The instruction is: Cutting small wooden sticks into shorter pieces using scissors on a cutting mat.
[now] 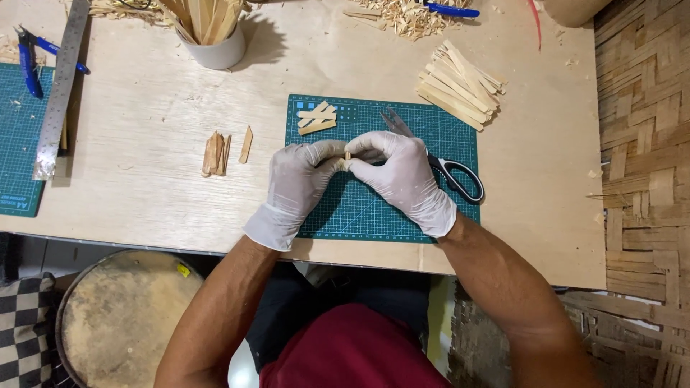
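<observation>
Between the gloved fingertips of both hands sits a small pale wooden sliver (348,157), held just above the middle of the green gridded cutting mat (374,208). The left hand (298,183), in a white disposable glove, pinches it from one side with thumb and forefinger closed on it; the right hand (399,176), gloved the same, closes on it from the other side, so the two sets of fingers meet around the piece. Only the sliver's top end shows, and whether it is being bent, split or merely turned cannot be told.

Just beyond the hands, on the mat's far left corner, lie a few short cut wooden strips (317,118), loosely crossed. Black-handled scissors (438,162) rest on the mat to the right, blades pointing away, partly under the right hand. Off the mat to the left, a small cluster of darker wood splinters (215,153) lies on the pale plywood tabletop (158,100).

Judging by the layout, the work seems part way through: a handful of pieces are cut, while a sizeable stack of long flat wooden sticks (460,85) at the mat's far right corner and more sticks standing in a white cup (215,43) look untouched. Shavings (402,16) at the far edge suggest earlier trimming. A steel ruler (61,86) and blue-handled pliers (30,61) lie on the far left.
</observation>
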